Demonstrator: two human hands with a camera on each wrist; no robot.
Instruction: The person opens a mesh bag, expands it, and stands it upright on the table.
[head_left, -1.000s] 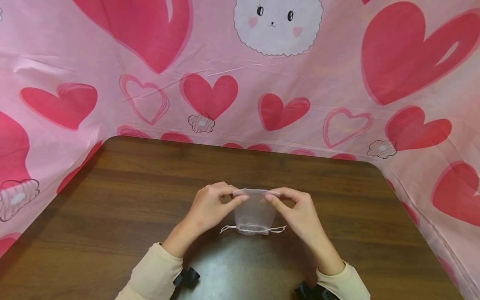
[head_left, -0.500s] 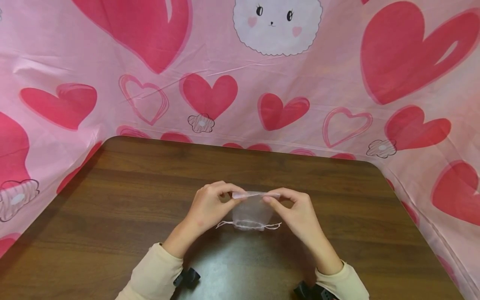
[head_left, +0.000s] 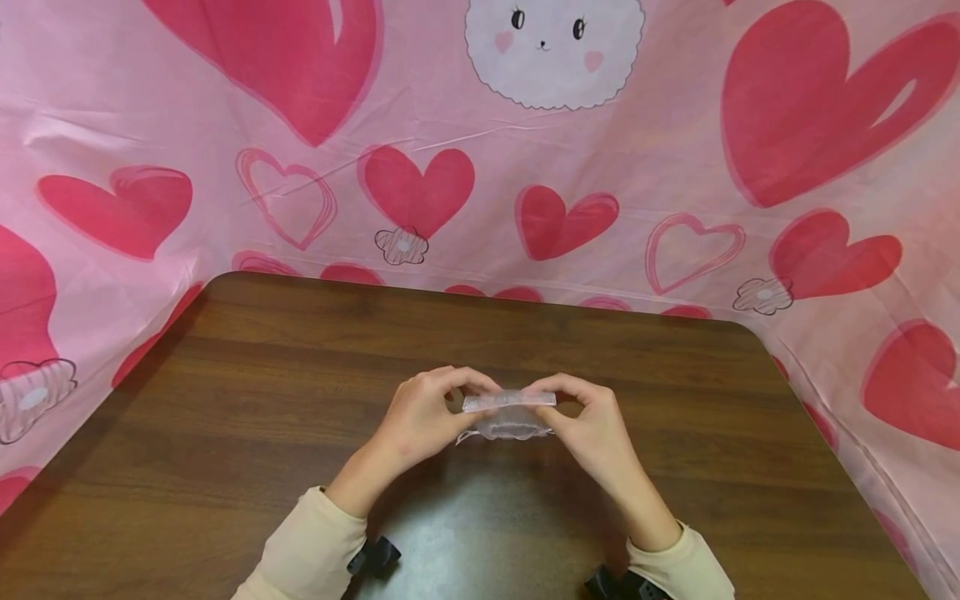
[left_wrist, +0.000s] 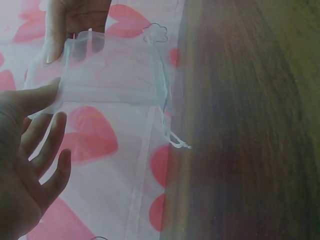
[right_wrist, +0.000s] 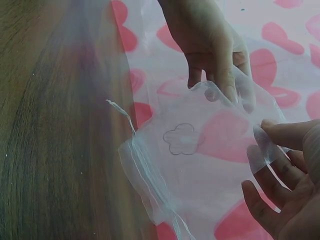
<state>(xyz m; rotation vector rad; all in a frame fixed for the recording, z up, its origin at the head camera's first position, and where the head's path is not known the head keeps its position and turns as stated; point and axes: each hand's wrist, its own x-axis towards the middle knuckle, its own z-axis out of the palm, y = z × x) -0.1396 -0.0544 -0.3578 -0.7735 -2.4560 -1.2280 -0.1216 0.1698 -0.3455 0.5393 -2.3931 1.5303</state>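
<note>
A sheer white drawstring pouch spans the gap between the two hands over the table. My left hand pinches one corner of the edge opposite the drawstring, between thumb and fingers. At the other corner, my right hand pinches the same edge. A flat strip along that edge faces up in the head view. In the left wrist view the thin cord dangles in a loop from the gathered mouth. The right wrist view shows the mouth with cords trailing at both sides. Only background shows through the pouch.
Below the hands is a dark brown wooden table with rounded far corners. A pink cloth with red hearts hangs behind it and along its sides. Black wrist cameras sit at the beige sleeves.
The pouch has tipped, so its body looks much shorter in the head view and its mouth has swung up. The pinched edge has turned into a flat strip and come slightly nearer.
</note>
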